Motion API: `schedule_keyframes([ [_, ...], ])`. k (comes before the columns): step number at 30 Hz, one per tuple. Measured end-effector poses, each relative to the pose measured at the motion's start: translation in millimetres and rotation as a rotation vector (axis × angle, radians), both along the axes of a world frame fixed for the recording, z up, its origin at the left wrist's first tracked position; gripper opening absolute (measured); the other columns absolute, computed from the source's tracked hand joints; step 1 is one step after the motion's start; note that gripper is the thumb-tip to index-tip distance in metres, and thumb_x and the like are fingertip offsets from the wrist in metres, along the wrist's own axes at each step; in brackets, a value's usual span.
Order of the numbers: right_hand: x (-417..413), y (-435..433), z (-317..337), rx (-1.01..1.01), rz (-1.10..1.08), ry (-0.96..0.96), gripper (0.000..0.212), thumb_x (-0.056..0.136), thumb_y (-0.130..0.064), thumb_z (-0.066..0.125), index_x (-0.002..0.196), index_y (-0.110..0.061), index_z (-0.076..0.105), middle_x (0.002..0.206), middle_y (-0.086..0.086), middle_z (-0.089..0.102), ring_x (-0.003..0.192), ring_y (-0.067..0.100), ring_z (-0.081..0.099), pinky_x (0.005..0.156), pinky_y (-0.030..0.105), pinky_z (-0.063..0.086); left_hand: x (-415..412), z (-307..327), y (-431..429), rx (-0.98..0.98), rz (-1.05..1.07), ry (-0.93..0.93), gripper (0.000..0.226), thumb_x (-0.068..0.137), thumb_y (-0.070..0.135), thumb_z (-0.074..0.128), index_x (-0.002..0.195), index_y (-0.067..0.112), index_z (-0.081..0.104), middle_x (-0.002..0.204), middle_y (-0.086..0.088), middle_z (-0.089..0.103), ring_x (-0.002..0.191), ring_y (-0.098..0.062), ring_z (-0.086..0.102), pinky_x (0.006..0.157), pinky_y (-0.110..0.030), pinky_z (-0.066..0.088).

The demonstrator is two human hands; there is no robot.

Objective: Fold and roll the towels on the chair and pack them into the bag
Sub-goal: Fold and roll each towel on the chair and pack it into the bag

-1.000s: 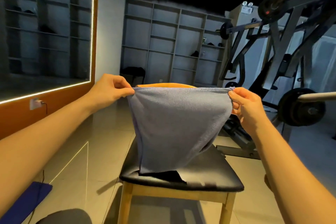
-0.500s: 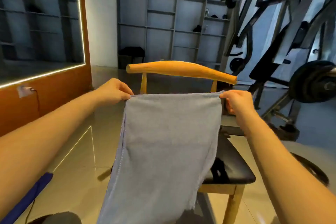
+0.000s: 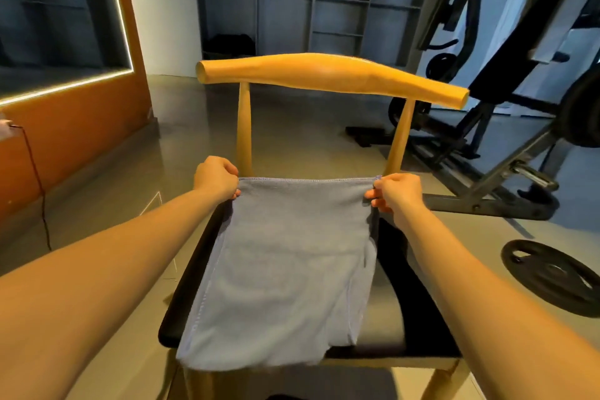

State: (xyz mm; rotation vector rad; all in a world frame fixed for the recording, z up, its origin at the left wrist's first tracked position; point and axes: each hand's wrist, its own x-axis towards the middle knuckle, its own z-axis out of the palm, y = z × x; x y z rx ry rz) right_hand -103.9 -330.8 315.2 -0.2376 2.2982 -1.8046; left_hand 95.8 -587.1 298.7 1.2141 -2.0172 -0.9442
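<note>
A grey-blue towel (image 3: 285, 269) lies spread over the black seat of a wooden chair (image 3: 331, 75), its near edge hanging over the seat's front. My left hand (image 3: 216, 177) pinches the towel's far left corner and my right hand (image 3: 397, 190) pinches the far right corner, both just in front of the chair's back posts. A dark item shows on the seat (image 3: 418, 308) under the towel's right edge. No bag is in view.
Weight machine frames (image 3: 506, 140) stand to the right, with a black weight plate (image 3: 552, 276) flat on the floor beside the chair. An orange wall with a lit mirror (image 3: 65, 42) is at left, with a cable running down it. Grey shelving (image 3: 292, 3) lines the back wall.
The towel was held up hanging in the air; both hands have lowered it and laid it flat over the chair seat, still pinching the top corners. The view has tilted downward.
</note>
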Motion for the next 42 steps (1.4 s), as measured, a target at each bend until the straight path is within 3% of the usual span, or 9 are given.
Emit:
schedule_keyframes([
  [5,-13.9,-14.9,-31.9,0.056,0.052,0.014,0.012,0.104,-0.012,0.055,0.097,-0.005,0.063,0.079,0.014,0.073,0.058,0.022,0.063,0.048,0.028,0.052,-14.0,-30.1,-13.0,-0.193,-0.01,-0.175,0.021,0.09,-0.001,0.066,0.092,0.02,0.069,0.104,-0.01,0.071,0.09,-0.03,0.063,0.083,-0.04,0.058],
  [12,4.3,9.7,-38.2,0.106,0.202,0.06,0.032,0.092,-0.004,0.066,0.117,-0.017,0.053,0.105,0.018,0.067,0.087,0.033,0.073,0.073,0.047,0.064,5.4,-14.6,40.8,-0.388,-0.328,-0.387,0.05,0.094,0.026,0.067,0.14,0.016,0.051,0.137,-0.009,0.055,0.116,-0.032,0.059,0.091,-0.044,0.052],
  [14,22.5,24.9,-31.2,0.139,0.235,0.127,0.02,0.091,-0.003,0.066,0.108,-0.013,0.06,0.099,0.017,0.068,0.081,0.031,0.073,0.068,0.048,0.064,20.8,-10.7,69.3,-0.37,-0.47,-0.438,0.052,0.095,0.038,0.066,0.141,0.016,0.054,0.143,-0.008,0.053,0.124,-0.029,0.057,0.1,-0.044,0.05],
  [18,74.7,64.5,-17.6,0.315,0.46,0.121,0.01,0.097,-0.01,0.063,0.091,-0.005,0.069,0.075,0.012,0.068,0.056,0.019,0.065,0.045,0.026,0.051,53.2,-21.3,112.8,-0.353,-0.629,-0.617,0.05,0.103,0.052,0.044,0.132,0.013,0.056,0.135,-0.008,0.054,0.129,-0.031,0.05,0.106,-0.043,0.041],
  [21,113.6,93.0,-14.3,0.388,0.601,0.057,0.018,0.098,-0.013,0.061,0.091,-0.001,0.071,0.068,0.011,0.069,0.051,0.019,0.061,0.044,0.026,0.047,73.2,-37.3,124.2,-0.399,-0.612,-0.758,0.073,0.104,0.061,0.025,0.158,0.012,0.025,0.165,-0.011,0.022,0.152,-0.03,0.02,0.124,-0.044,0.02],
  [24,146.0,114.2,-20.6,0.312,0.664,-0.09,0.018,0.101,-0.015,0.058,0.099,0.0,0.068,0.073,0.019,0.072,0.049,0.023,0.057,0.043,0.026,0.044,87.1,-50.3,129.9,-0.445,-0.589,-0.726,0.08,0.101,0.067,0.016,0.163,0.018,0.006,0.171,-0.005,0.001,0.157,-0.023,0.003,0.127,-0.039,0.004],
  [30,188.1,122.0,-35.4,0.161,0.628,-0.218,0.018,0.1,-0.011,0.062,0.114,-0.001,0.058,0.089,0.028,0.073,0.049,0.026,0.06,0.043,0.028,0.049,90.2,-57.3,134.2,-0.538,-0.54,-0.677,0.081,0.1,0.069,0.015,0.163,0.018,0.012,0.17,-0.006,0.009,0.156,-0.023,0.009,0.127,-0.039,0.007],
  [35,198.2,115.3,-50.5,0.067,0.518,-0.218,0.019,0.099,-0.006,0.062,0.104,0.012,0.062,0.087,0.026,0.073,0.051,0.025,0.062,0.045,0.03,0.052,92.6,-56.0,134.2,-0.532,-0.544,-0.668,0.082,0.099,0.07,0.015,0.163,0.019,0.014,0.17,-0.005,0.01,0.156,-0.022,0.01,0.127,-0.039,0.007],
  [42,172.7,156.4,-40.4,0.081,0.433,-0.228,0.014,0.093,-0.009,0.07,0.097,0.004,0.074,0.085,0.018,0.077,0.063,0.024,0.069,0.061,0.035,0.061,91.5,-59.1,131.1,-0.541,-0.527,-0.66,0.084,0.097,0.073,0.014,0.162,0.02,0.015,0.17,-0.004,0.011,0.156,-0.022,0.013,0.127,-0.04,0.01],
])
